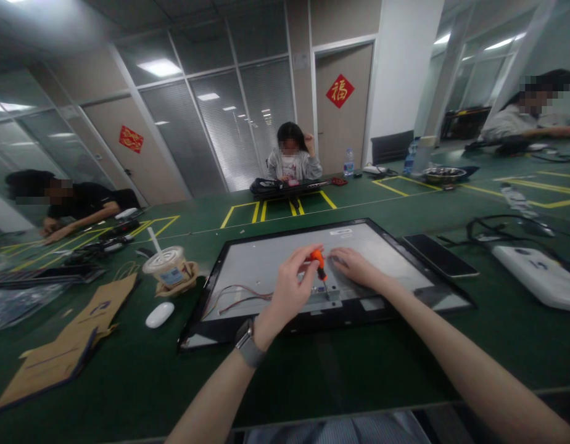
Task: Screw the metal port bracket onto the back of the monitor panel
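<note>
A flat panel with a black frame and grey back, like the rear of a monitor, lies on the green table. My left hand, with a watch on its wrist, grips an orange and black screwdriver. The screwdriver tilts slightly, its shaft pointing down at a metal bracket near the panel's front edge. Just right of it, my right hand rests on the panel with fingers stretched out, holding nothing I can see. Thin wires run leftward from the bracket area.
Left of the panel are a drink cup, a white oval case and a brown paper bag. A phone and a white device with black cables lie to the right. Three other people sit around the table.
</note>
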A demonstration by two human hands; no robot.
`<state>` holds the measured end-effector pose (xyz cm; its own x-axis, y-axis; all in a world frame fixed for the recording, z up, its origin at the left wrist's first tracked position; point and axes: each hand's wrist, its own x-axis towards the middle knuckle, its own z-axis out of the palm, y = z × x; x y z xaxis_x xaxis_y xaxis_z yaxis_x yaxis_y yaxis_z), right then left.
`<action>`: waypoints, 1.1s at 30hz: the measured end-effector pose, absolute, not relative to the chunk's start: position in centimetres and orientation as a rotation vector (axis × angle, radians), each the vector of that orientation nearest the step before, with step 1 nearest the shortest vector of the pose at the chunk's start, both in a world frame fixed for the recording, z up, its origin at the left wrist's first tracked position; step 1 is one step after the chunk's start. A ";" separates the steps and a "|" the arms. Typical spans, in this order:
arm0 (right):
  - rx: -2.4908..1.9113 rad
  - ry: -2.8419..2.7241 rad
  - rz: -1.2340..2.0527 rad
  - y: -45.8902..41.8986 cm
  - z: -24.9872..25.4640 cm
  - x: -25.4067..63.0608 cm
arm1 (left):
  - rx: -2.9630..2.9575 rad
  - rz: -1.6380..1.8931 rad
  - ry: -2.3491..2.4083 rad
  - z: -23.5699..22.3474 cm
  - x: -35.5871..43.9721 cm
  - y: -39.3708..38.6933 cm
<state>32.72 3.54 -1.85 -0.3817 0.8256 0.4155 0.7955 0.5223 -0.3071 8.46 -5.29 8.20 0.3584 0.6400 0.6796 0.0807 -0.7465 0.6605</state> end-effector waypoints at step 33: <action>-1.348 -2.207 0.117 3.3 -1.6 32.8 | 2.675 0.840 0.695 15.5 9.8 -2.5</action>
